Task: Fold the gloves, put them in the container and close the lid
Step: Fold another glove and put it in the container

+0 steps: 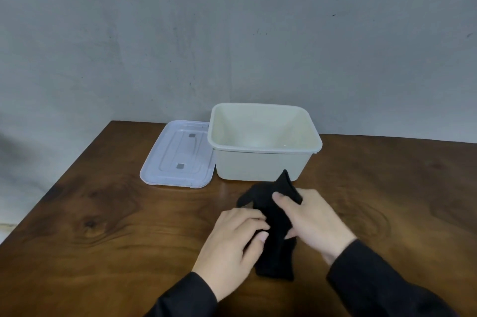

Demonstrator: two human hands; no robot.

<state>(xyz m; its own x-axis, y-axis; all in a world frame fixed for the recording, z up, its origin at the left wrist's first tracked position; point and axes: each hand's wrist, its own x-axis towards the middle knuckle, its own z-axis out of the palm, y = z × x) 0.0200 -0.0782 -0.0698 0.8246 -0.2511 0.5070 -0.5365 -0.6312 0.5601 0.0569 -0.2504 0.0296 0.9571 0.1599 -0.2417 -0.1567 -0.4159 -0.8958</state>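
Observation:
Black gloves (pixel 275 223) lie in a heap on the wooden table (pixel 103 213), just in front of the container. My left hand (pixel 232 242) presses flat on their left side. My right hand (pixel 313 221) pinches one end between thumb and fingers and lifts it, so a black flap stands up against the container's front wall. The cream container (pixel 260 164) is open and looks empty. Its translucent white lid (pixel 178 156) lies flat on the table, touching the container's left side.
A grey concrete wall rises right behind the table. The table's left edge runs diagonally from the lid's far corner down to the lower left. Bare wood stretches to the left and right of my hands.

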